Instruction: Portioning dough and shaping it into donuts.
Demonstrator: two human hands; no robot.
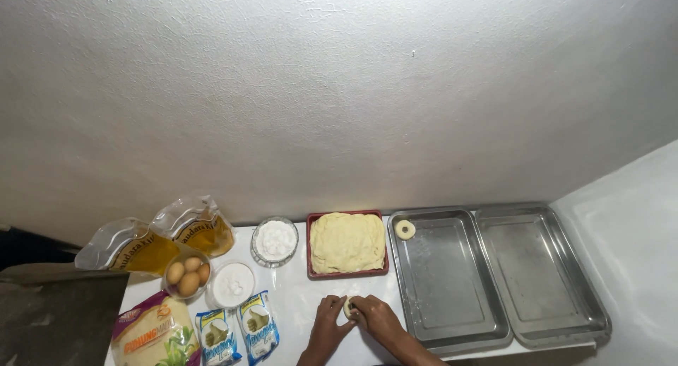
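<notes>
Dough fills the red rectangular tray [346, 273] at the back of the white bench [300, 302], and a small piece of dough [348, 307] sits between both hands just in front of it. The left hand [328, 322] and right hand [373, 316] meet over the bench, fingers of each closed around that small piece. To the right lie two empty-looking steel trays; the nearer steel tray [445, 288] carries one ring of dough [405, 229] in its far left corner, the farther steel tray [540, 274] beside it. Left of the red tray stand a glass bowl of white powder [275, 240], a bowl of eggs [188, 273], oil pouches [159, 239] and packets [236, 334]
</notes>
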